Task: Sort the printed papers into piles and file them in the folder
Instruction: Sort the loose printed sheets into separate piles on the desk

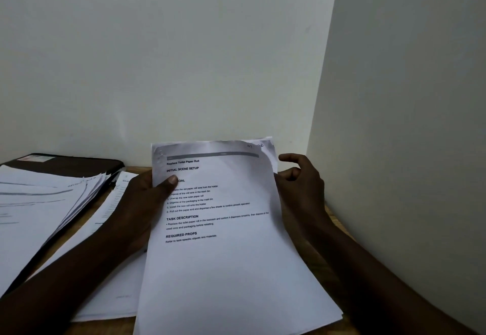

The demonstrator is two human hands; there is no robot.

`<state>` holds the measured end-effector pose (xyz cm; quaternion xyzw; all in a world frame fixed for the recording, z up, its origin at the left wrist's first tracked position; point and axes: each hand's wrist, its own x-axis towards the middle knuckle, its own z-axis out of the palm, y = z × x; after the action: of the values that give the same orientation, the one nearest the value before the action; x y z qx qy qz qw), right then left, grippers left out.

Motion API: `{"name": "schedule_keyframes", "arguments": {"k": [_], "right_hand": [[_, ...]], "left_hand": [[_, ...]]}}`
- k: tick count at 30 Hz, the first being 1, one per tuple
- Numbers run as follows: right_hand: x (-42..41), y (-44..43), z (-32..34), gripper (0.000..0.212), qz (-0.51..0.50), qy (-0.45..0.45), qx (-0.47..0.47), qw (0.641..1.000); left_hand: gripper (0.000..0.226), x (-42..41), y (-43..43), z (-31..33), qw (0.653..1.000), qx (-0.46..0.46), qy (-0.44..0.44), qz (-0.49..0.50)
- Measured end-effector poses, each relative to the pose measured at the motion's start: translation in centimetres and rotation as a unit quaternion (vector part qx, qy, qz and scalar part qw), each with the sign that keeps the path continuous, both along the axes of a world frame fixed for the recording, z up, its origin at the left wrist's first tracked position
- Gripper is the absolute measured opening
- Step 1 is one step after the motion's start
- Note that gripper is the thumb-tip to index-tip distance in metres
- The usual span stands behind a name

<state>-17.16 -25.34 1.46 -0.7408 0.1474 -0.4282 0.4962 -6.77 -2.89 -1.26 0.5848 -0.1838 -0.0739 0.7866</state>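
Observation:
A stack of printed papers (226, 261) is held up in front of me, its top sheet headed "Replace Toilet Paper Roll". My left hand (147, 203) grips the stack's left edge, thumb pressed on the front near the top. My right hand (302, 187) sits at the stack's right edge, fingers behind the sheets and forefinger raised; a sheet behind peeks out at the top right corner. A dark open folder (71, 162) lies at the left with a fanned pile of papers (39, 208) on it. Another flat pile of sheets (110, 287) lies on the table under my left arm.
The wooden table (334, 216) stands in a corner. A white wall rises straight behind it and another white wall (407, 150) closes in tight on the right. The folder with its pile fills the table's left side.

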Motion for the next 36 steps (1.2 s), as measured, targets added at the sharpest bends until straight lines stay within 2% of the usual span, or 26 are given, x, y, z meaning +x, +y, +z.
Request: {"name": "schedule_keyframes", "arguments": {"k": [6,12,16,20,23,25,28,29,31,34,36], "right_hand": [[0.1,0.2,-0.2,0.032,-0.004,-0.012,-0.046,0.999],[0.5,0.2,-0.6,0.015,-0.035,-0.045,-0.071,0.996],[0.8,0.5,-1.1,0.016,-0.026,-0.068,-0.065,0.995],[0.6,0.7,-0.8,0.017,-0.021,-0.088,-0.116,0.989],[0.3,1.4,-0.3,0.017,0.06,-0.086,-0.085,0.991],[0.1,2.0,-0.1,0.009,0.099,-0.082,-0.061,0.99],[0.0,2.2,0.3,0.033,0.183,-0.078,0.038,0.979],[0.1,2.1,0.3,0.031,0.201,-0.07,0.068,0.975],[0.4,2.0,-0.1,0.015,0.172,-0.047,0.067,0.982],[0.9,1.2,-0.8,0.043,0.04,-0.009,-0.023,0.999],[0.9,0.7,-0.8,0.056,0.014,-0.007,-0.025,1.0]], "left_hand": [[0.035,0.0,0.1,-0.1,1.0,-0.002,-0.007,0.007],[0.023,0.4,0.1,-0.2,1.0,-0.007,-0.019,0.024],[0.021,0.6,0.1,-0.3,0.999,-0.008,-0.023,0.022],[0.021,0.6,0.1,-0.3,0.999,-0.015,-0.021,0.027],[0.02,0.4,0.1,-0.2,0.999,-0.01,-0.02,0.029],[0.021,0.5,0.1,-0.2,0.999,-0.01,-0.022,0.027],[0.02,0.5,0.2,-0.2,0.999,-0.003,-0.024,0.029],[0.02,0.5,0.2,-0.2,0.999,0.0,-0.023,0.03],[0.02,0.5,0.2,-0.1,0.999,0.005,-0.019,0.032],[0.027,0.3,0.1,0.1,0.999,0.01,-0.023,0.02],[0.033,0.2,0.1,0.2,1.0,0.012,-0.027,0.012]]}}
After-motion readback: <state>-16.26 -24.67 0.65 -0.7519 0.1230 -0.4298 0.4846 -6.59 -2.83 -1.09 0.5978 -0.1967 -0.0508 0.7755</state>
